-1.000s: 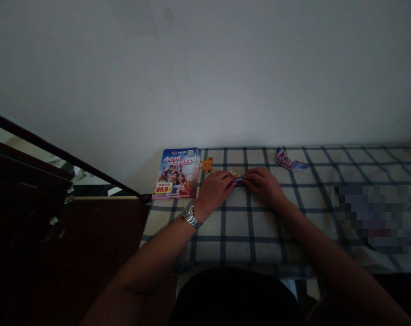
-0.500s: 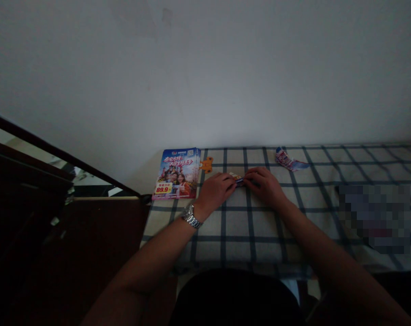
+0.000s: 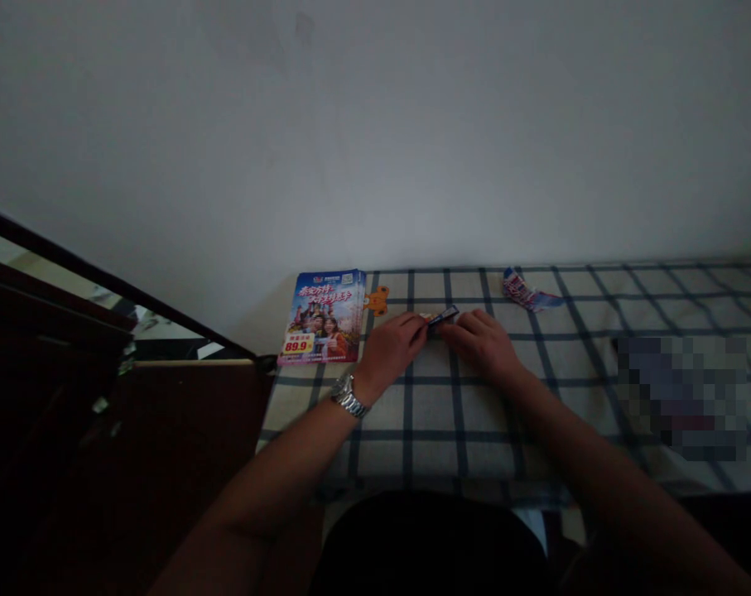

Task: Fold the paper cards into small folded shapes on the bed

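Note:
A narrow, dark printed strip of folded paper (image 3: 445, 315) slants up to the right between my two hands, over the checked cloth. My left hand (image 3: 393, 343), with a silver watch at the wrist, pinches its lower left end. The fingers of my right hand (image 3: 482, 341) are closed at its lower edge, close to the left fingertips. Part of the paper is hidden by the fingers. Left of my hands lies a stack of colourful flyers (image 3: 322, 319), with an orange bear-shaped piece (image 3: 377, 300) at its right side.
A crumpled piece of printed paper (image 3: 529, 293) lies at the back right, near the wall. A blurred-out dark item (image 3: 679, 397) is on the right of the checked tablecloth (image 3: 434, 414). Dark furniture (image 3: 33, 348) and a rail stand to the left.
The paper strip now tilts upward to the right and shows more of its length. My right fingers have slid from its right end to its lower edge, slightly leftward.

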`<action>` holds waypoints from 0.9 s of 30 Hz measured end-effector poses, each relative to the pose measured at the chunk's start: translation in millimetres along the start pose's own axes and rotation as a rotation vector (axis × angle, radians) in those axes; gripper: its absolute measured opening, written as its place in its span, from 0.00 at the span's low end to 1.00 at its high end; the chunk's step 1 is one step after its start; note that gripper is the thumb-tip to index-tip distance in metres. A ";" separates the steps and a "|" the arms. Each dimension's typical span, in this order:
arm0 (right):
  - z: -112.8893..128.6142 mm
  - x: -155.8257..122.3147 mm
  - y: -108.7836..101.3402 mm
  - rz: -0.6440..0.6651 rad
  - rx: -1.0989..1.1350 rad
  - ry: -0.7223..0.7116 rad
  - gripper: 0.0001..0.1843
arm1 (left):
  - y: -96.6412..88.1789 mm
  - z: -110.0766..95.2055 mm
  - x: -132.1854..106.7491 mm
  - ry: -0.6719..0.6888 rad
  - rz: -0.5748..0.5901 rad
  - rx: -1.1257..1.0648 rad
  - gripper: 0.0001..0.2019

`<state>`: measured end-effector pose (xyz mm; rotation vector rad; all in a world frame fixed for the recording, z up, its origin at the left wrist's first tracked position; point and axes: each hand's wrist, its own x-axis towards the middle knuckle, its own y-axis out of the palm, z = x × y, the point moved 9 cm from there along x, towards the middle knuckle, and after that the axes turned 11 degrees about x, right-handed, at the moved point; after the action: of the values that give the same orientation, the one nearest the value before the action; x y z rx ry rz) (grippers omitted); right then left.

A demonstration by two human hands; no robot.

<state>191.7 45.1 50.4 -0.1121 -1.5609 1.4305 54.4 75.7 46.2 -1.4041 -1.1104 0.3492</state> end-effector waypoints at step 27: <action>2.3 2.1 14.0 0.094 0.154 0.077 0.19 | -14.7 -3.1 -0.7 0.010 -0.114 -0.074 0.06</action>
<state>181.9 49.0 40.8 -0.1484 -1.3928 1.5963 50.5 70.2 59.6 -1.3993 -1.2000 0.2213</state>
